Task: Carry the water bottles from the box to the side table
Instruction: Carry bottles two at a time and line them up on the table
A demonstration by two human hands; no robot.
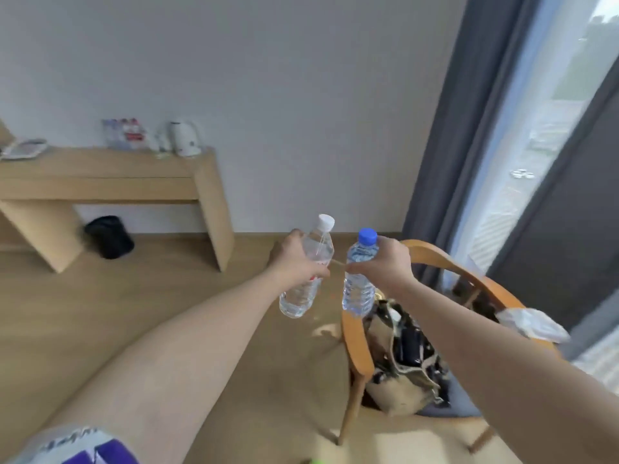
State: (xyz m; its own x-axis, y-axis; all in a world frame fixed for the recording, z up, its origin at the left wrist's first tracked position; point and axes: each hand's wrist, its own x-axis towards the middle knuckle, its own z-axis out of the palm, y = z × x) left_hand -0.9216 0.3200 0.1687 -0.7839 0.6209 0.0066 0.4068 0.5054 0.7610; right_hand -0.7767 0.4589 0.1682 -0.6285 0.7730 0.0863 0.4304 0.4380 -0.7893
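Head view: pale wooden floor (100, 313), white wall, light wooden side table (110, 172) far left. Left hand (294, 259) wraps the white-capped clear plastic bottle (310, 269); right hand (385, 262) wraps the blue-capped clear plastic bottle (360, 276), both held in air.

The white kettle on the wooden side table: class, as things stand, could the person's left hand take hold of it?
Probably not. The left hand is already wrapped around the white-capped bottle, and the kettle stands far off across open floor, so nothing blocks the way.
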